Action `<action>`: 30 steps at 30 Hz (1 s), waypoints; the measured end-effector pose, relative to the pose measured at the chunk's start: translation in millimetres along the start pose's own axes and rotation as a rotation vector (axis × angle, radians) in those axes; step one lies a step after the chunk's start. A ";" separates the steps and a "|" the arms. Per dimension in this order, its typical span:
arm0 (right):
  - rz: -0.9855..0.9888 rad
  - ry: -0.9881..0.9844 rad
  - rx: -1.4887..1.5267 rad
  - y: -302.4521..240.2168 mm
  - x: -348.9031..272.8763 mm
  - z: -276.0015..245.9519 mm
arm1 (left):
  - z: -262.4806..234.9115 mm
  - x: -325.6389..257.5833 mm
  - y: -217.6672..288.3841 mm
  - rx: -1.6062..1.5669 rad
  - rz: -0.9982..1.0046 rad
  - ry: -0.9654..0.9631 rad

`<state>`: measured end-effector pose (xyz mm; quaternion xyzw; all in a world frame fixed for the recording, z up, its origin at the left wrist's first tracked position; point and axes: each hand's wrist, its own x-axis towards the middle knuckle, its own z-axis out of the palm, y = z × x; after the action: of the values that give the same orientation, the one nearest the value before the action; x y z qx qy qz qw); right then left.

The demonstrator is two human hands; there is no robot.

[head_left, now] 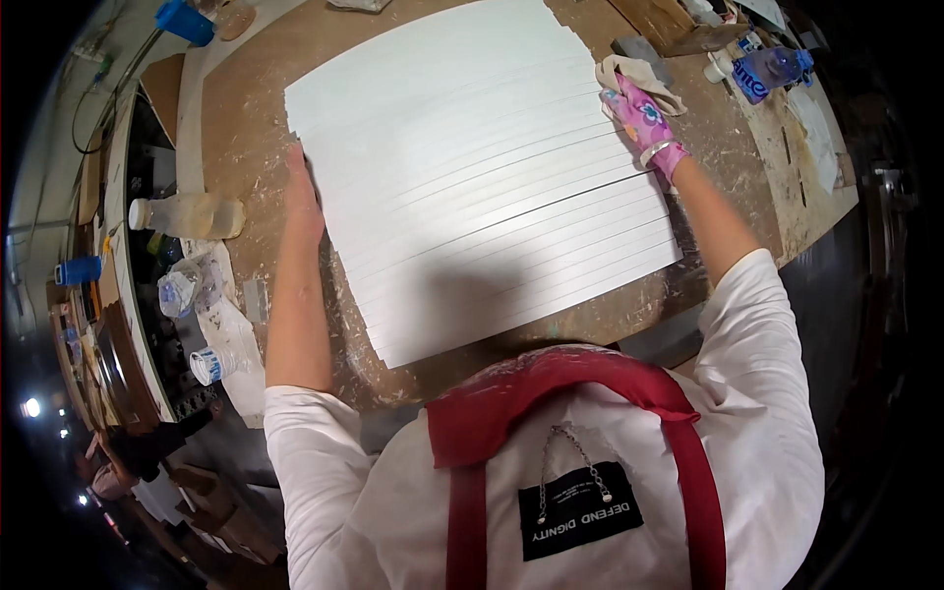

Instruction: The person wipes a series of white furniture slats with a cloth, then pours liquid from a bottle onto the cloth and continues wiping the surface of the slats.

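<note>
A set of long white strips [472, 167] lies side by side on a brown, paint-stained workbench [246, 108], forming a wide white sheet. My bare left hand [303, 192] rests flat against the left ends of the strips, fingers together. My right hand [639, 110], in a pink patterned glove, presses a beige cloth [634, 74] at the strips' right edge. I wear a white shirt and a dark red apron.
A plastic bottle [187, 214] lies on its side left of the bench, with a crumpled bottle [177, 291] and paper cup [208, 366] below it. Another bottle with a blue label [772, 69] sits at the far right. A blue cup [183, 20] stands at the top left.
</note>
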<state>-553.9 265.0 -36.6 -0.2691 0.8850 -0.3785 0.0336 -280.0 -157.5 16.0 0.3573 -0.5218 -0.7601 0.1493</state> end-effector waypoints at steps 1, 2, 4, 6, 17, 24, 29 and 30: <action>0.015 -0.011 0.037 -0.1 -0.9 0.1 | -0.9 0.8 0.2 0.042 -0.015 0.048; 0.034 -0.022 0.074 0.0 -4.5 0.0 | -1.7 2.0 -1.3 0.085 -0.031 0.095; 0.167 -0.063 0.109 -7.4 3.7 -8.7 | -3.4 6.7 -2.7 0.057 0.033 0.106; 0.300 -0.106 0.148 -18.2 14.2 -16.5 | -10.4 18.1 -1.1 0.034 0.096 0.121; 0.105 -0.030 0.262 -7.3 66.0 -3.1 | 11.6 28.4 16.6 0.097 0.236 -0.076; 0.629 -0.092 0.602 -120.9 116.4 -3.8 | 5.2 89.4 52.9 -0.017 0.172 0.244; -0.009 -0.208 -0.676 -4.2 142.4 14.3 | 14.7 145.4 26.9 1.052 0.637 0.167; -0.087 -0.253 -0.870 1.1 148.2 8.6 | 4.6 152.6 25.8 1.065 0.639 0.154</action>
<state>-678.5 185.6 -22.1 -0.3392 0.9385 0.0635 0.0093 -393.8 -256.4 -19.0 0.2629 -0.8979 -0.2855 0.2079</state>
